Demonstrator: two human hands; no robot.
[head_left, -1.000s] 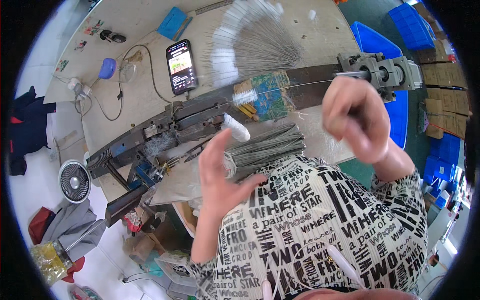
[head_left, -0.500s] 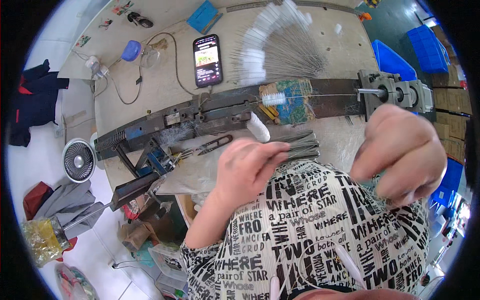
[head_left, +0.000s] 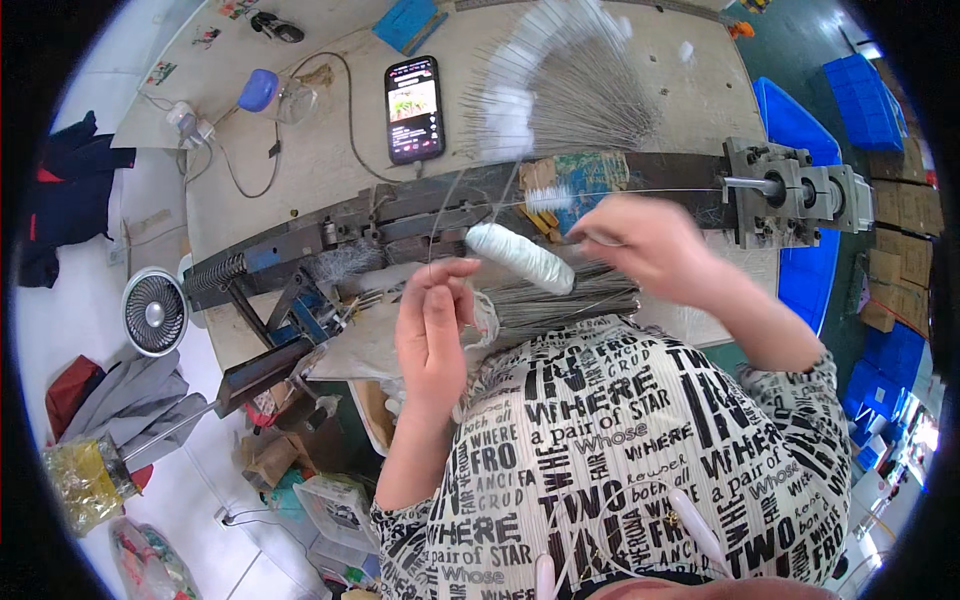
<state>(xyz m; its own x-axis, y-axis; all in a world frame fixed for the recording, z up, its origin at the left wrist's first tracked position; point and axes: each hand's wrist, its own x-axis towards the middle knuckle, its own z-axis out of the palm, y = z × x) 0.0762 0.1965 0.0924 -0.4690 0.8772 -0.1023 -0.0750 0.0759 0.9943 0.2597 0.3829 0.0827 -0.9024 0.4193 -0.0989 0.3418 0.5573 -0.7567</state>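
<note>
Presently, with the hands apart, the white wrapped roll [head_left: 522, 259] lies between them, the left hand [head_left: 434, 325] at its eight o'clock, fingertips bunched beside a thin wire [head_left: 443, 210], the right hand [head_left: 648, 250] blurred at three, neither grip possible to tell, while a bristled brush [head_left: 548, 199] sits at one o'clock and a wire bundle [head_left: 548, 309] at five.
</note>
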